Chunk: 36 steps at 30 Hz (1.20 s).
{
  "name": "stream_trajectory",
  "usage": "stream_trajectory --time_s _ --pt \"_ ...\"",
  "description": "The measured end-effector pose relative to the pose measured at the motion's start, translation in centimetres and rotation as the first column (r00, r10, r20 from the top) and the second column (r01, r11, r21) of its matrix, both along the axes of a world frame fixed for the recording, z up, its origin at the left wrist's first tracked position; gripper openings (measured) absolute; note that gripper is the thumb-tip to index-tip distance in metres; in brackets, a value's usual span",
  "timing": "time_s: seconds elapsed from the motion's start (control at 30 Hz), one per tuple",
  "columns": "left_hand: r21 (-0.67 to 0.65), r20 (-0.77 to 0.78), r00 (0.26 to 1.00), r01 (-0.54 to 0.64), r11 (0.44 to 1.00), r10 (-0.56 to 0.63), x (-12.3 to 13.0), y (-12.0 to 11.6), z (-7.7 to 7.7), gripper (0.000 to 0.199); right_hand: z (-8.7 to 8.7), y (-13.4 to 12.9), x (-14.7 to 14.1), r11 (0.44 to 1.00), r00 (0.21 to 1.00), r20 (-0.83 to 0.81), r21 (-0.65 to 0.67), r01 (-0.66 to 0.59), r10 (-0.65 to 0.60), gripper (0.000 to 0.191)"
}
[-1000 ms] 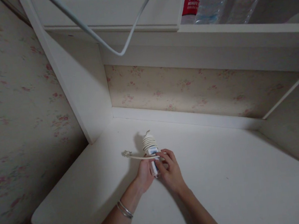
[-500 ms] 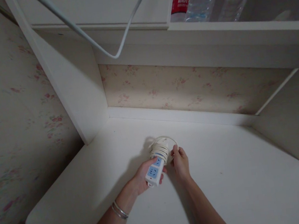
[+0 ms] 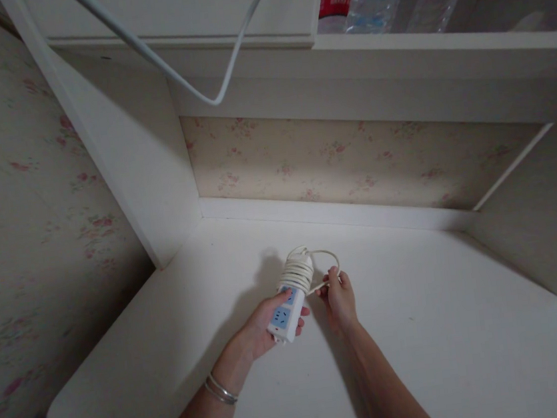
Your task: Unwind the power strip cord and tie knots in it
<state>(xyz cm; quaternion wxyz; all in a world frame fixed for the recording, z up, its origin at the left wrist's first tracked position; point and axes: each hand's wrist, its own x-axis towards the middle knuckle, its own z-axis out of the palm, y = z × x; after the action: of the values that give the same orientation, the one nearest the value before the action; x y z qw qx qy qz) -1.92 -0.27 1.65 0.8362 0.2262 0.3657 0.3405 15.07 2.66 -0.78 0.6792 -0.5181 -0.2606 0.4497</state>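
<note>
Compared with a second ago, the right hand (image 3: pixel 340 299) has come off the power strip (image 3: pixel 286 319) to its right side, taking a loop of cord (image 3: pixel 296 273) out with it; the plug that stuck out to the left no longer shows there. The strip is in the left hand (image 3: pixel 264 321), apparently raised over the middle of the desk (image 3: pixel 427 366), between its back and front edges, its wound end tilted toward the back edge. The left fingers are closed around it: the thumb presses flat on the socket face, and the other fingertips curl up along the right side. The right fingers are drawn together in a pinch on the thin cord; whether they also hide the plug, I cannot tell.

The strip is a long white block, smooth like plastic, with light-blue socket faces. Cream, rounded cord wraps its far half in close, stacked turns. Both forearms reach in from the front edge, the left slanting rightward with metal bangles (image 3: pixel 221 390) at the wrist, the right slanting leftward. Floral wallpaper (image 3: pixel 333 162) stands behind the desk's back edge.
</note>
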Motion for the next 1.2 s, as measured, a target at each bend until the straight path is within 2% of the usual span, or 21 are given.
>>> stream_trajectory --time_s 0.27,0.37,0.47,0.57,0.7,0.8,0.87,0.93,1.03,1.1,1.2 --pt "0.07 -0.031 0.971 0.239 0.968 -0.238 -0.9 -0.5 -0.5 0.031 -0.4 0.4 0.5 0.993 0.99 -0.087 0.061 -0.103 0.109 0.032" --pt "0.095 -0.088 0.945 0.323 0.942 -0.315 -1.1 -0.8 -0.5 0.027 -0.3 0.9 1.5 0.982 0.964 -0.21 0.12 -0.143 0.166 0.028" --pt "0.119 -0.143 0.918 0.387 0.914 -0.37 -0.7 -1.1 -0.4 0.029 -0.5 1.6 3.0 0.98 0.917 -0.369 0.175 -0.094 0.154 0.021" --pt "0.12 -0.166 0.931 0.345 0.931 -0.324 -0.2 -1.2 -0.4 0.032 -0.8 2.3 4.3 0.98 0.877 -0.471 0.198 0.003 0.093 0.012" --pt "0.102 -0.172 0.949 0.285 0.953 -0.265 0.0 -1.1 -0.4 0.034 -1.4 2.7 5.9 0.962 0.882 -0.472 0.238 0.13 -0.003 0.007" --pt "0.102 -0.16 0.964 0.23 0.968 -0.213 0.1 -1.0 -0.6 0.033 -1.5 2.6 6.9 0.956 0.9 -0.428 0.227 0.189 -0.076 0.01" --pt "0.097 -0.137 0.984 0.127 0.987 -0.113 0.1 -0.8 -0.7 0.032 -1.2 2.3 7.1 0.964 0.899 -0.43 0.193 0.181 -0.083 0.017" --pt "0.081 -0.084 0.996 0.004 0.997 0.002 0.1 -0.4 -0.8 0.031 -0.7 1.9 6.6 0.983 0.885 -0.465 0.146 0.112 -0.032 0.02" --pt "0.047 0.039 0.989 -0.145 0.988 0.143 -0.2 0.1 -0.7 0.029 0.3 1.0 4.4 0.99 0.867 -0.48 0.092 -0.103 0.135 0.017" --pt "0.022 0.093 0.974 -0.211 0.977 0.208 -0.4 0.4 -0.4 0.028 0.8 0.4 2.5 0.958 0.855 -0.435 0.076 -0.278 0.282 0.019" --pt "-0.006 0.119 0.957 -0.264 0.964 0.263 -0.7 0.4 0.0 0.027 1.3 -0.7 0.1 0.856 0.806 -0.319 0.034 -0.516 0.498 0.027"
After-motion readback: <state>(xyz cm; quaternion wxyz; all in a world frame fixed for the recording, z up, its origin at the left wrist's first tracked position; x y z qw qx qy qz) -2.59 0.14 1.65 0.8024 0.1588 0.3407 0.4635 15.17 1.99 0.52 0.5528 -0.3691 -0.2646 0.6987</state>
